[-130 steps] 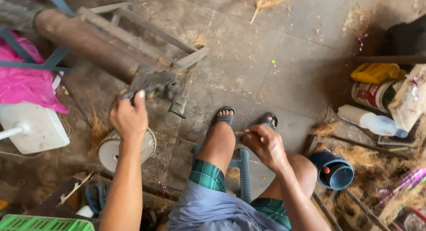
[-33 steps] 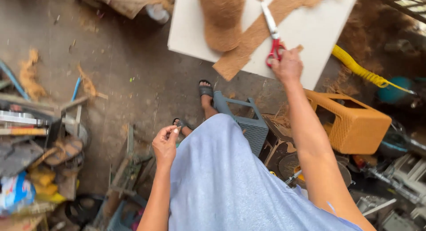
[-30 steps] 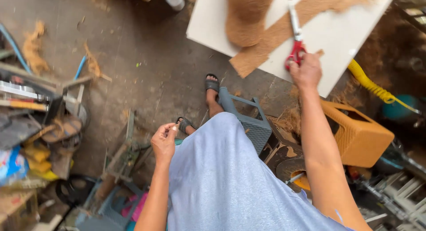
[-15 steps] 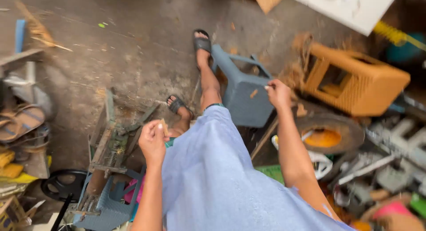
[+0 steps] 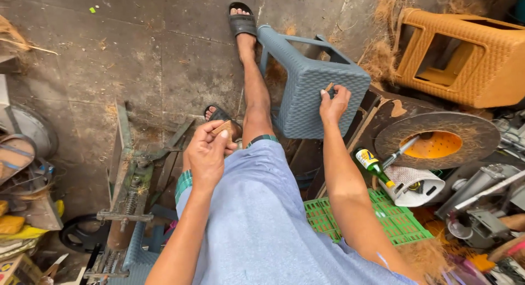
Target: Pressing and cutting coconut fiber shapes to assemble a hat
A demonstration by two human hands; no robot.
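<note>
Two small brown pieces (image 5: 222, 127) stay pinched, one per hand, as we steady our right hand (image 5: 334, 103) on the grey stool (image 5: 311, 91) and keep our left hand (image 5: 206, 153) just left of it.

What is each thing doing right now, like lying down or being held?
Grey woven plastic stool: tipped on its side.
Orange woven plastic stool: lying on its side.
Green glass bottle: lying down.
Left hand: pinching a small brown piece.
Right hand: touching the grey stool.

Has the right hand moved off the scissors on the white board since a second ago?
Yes. The right hand has come down from the white board, now out of view, and rests on the grey plastic stool, pinching a small brown piece.
</note>
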